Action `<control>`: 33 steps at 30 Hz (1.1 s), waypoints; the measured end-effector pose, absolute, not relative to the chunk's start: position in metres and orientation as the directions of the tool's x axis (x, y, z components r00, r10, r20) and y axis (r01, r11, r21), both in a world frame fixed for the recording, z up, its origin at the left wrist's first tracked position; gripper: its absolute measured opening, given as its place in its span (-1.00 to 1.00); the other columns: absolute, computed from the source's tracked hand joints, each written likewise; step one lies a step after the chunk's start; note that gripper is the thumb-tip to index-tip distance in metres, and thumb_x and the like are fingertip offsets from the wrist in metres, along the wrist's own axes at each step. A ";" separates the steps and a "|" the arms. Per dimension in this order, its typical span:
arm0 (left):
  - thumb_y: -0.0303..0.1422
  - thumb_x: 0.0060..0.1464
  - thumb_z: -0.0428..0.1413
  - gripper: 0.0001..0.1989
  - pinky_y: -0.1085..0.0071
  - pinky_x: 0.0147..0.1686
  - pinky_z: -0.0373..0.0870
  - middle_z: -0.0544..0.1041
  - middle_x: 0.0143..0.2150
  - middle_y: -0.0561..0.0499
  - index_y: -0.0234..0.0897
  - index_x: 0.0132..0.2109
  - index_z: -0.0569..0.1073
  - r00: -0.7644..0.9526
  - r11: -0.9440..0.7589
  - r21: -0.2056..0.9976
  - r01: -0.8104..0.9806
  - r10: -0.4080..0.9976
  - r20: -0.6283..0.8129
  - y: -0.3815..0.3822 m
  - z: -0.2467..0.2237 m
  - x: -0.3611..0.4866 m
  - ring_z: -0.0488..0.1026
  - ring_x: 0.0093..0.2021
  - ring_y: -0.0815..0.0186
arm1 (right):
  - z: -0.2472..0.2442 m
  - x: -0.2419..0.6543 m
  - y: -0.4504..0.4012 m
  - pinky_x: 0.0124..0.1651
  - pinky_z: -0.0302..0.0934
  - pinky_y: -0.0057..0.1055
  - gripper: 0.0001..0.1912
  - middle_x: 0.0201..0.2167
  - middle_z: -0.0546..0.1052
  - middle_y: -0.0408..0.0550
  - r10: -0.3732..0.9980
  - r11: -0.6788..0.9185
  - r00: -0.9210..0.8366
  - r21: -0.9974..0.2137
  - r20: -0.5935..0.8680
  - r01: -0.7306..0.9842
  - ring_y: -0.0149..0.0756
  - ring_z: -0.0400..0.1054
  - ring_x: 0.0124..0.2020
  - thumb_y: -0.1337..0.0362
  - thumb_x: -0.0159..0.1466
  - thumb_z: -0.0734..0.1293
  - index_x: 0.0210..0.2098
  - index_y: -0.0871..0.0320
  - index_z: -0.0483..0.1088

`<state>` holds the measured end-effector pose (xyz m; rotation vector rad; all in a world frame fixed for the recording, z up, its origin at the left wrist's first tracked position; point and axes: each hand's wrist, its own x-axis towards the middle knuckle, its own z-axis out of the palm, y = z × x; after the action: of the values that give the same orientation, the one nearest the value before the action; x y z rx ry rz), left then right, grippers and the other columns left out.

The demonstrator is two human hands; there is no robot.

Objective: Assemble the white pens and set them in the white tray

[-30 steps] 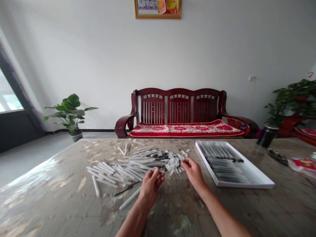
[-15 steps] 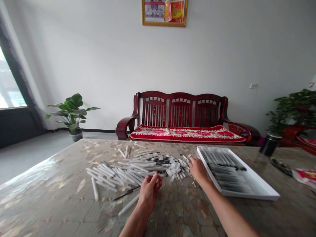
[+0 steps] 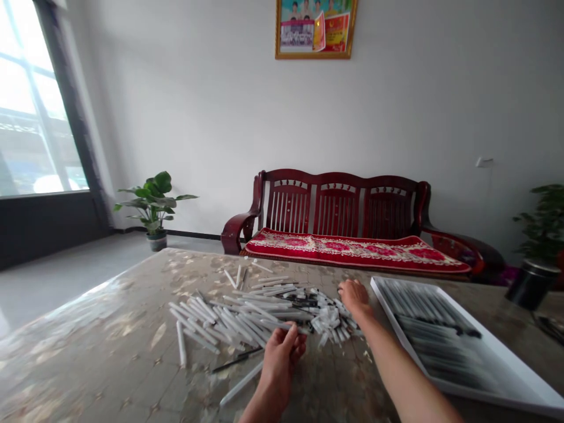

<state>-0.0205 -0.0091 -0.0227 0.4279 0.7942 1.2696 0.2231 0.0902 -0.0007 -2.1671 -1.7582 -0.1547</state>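
Note:
My left hand (image 3: 283, 355) is closed around a whitish pen barrel (image 3: 275, 324) at the near side of a heap of pale pen barrels (image 3: 229, 317). My right hand (image 3: 355, 296) is at the far right edge of a pile of small white pen caps (image 3: 328, 322). Its fingers are bent together at a small dark piece too unclear to name. Black thin pen parts (image 3: 308, 299) lie between the barrels and the caps. To the right stands a white shallow box (image 3: 497, 346) with two rows of pens with dark ends.
The table (image 3: 118, 358) has a patterned, shiny cover. A loose barrel (image 3: 241, 385) and a dark rod (image 3: 235, 361) lie near my left forearm. A black canister (image 3: 531, 285) stands at the right. Behind the table is a red wooden bench (image 3: 337, 202).
The view has turned, shifting everything rightward and down. Against the table, my right hand has moved left and away along the cap pile. My left hand stays with the barrel.

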 end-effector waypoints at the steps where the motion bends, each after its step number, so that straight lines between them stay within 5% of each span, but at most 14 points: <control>1: -0.25 -0.37 0.49 -0.54 0.57 -0.48 0.41 0.50 -0.52 0.11 -0.30 -0.36 0.45 0.090 0.268 0.684 -0.679 0.954 -0.285 -0.009 -0.023 -0.020 0.49 -0.49 0.42 | -0.001 0.223 0.090 -0.09 0.17 -0.30 -0.81 -0.31 0.60 0.05 0.928 -0.165 0.223 -0.209 0.300 0.964 -0.13 0.42 -0.10 0.44 0.22 0.33 -0.43 0.12 0.56; 5: -0.21 -0.44 0.50 -0.50 0.57 -0.50 0.41 0.49 -0.53 0.11 -0.31 -0.37 0.45 0.090 0.259 0.678 -0.687 0.957 -0.275 -0.009 -0.023 -0.020 0.47 -0.50 0.44 | 0.004 0.219 0.088 -0.07 0.17 -0.28 -0.84 -0.30 0.60 0.11 0.918 -0.124 0.222 -0.292 0.328 0.948 -0.08 0.43 -0.08 0.47 0.19 0.34 -0.44 0.16 0.54; 11: -0.32 -0.30 0.48 -0.61 0.56 -0.47 0.46 0.53 -0.48 0.08 -0.31 -0.37 0.46 0.072 0.255 0.670 -0.697 0.955 -0.288 -0.011 -0.017 -0.019 0.52 -0.46 0.41 | 0.006 0.181 0.050 -0.18 0.28 -0.42 -0.84 -0.30 0.65 -0.09 0.932 0.042 0.148 -0.501 0.332 0.864 -0.26 0.51 -0.23 0.33 0.23 0.30 -0.28 0.06 0.54; 17: -0.46 -0.10 0.39 -0.76 0.49 -0.40 0.54 0.56 -0.46 0.03 -0.32 -0.37 0.45 0.065 0.241 0.654 -0.718 0.957 -0.281 -0.015 -0.012 -0.019 0.56 -0.45 0.37 | -0.014 0.135 -0.019 -0.24 0.36 -0.32 -0.87 -0.41 0.64 -0.08 0.956 0.199 0.098 -0.855 0.277 0.479 -0.16 0.52 -0.34 0.29 0.10 0.35 -0.36 0.08 0.54; 23: -0.49 -0.07 0.37 -0.77 0.45 -0.39 0.57 0.56 -0.47 0.04 -0.32 -0.35 0.44 0.058 0.235 0.668 -0.706 0.959 -0.277 -0.016 -0.013 -0.020 0.59 -0.44 0.33 | -0.028 0.124 -0.025 -0.30 0.35 -0.31 -0.80 -0.44 0.62 -0.02 0.919 0.165 0.296 -0.937 0.260 0.309 -0.14 0.49 -0.38 0.18 0.04 0.38 -0.38 0.14 0.56; 33: -0.37 -0.28 0.47 -0.63 0.40 -0.34 0.57 0.57 -0.47 0.08 -0.30 -0.34 0.46 0.081 0.229 0.669 -0.707 0.966 -0.245 -0.014 -0.021 -0.018 0.56 -0.46 0.35 | -0.031 0.110 -0.023 -0.36 0.33 -0.37 -0.84 -0.49 0.59 -0.08 0.915 0.205 0.309 -0.960 0.258 0.191 -0.21 0.46 -0.45 0.19 0.03 0.38 -0.42 0.13 0.51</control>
<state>-0.0177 -0.0141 -0.0213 0.4306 0.7412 1.3092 0.1098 -0.0231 -0.0311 -1.2820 -1.1671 0.7107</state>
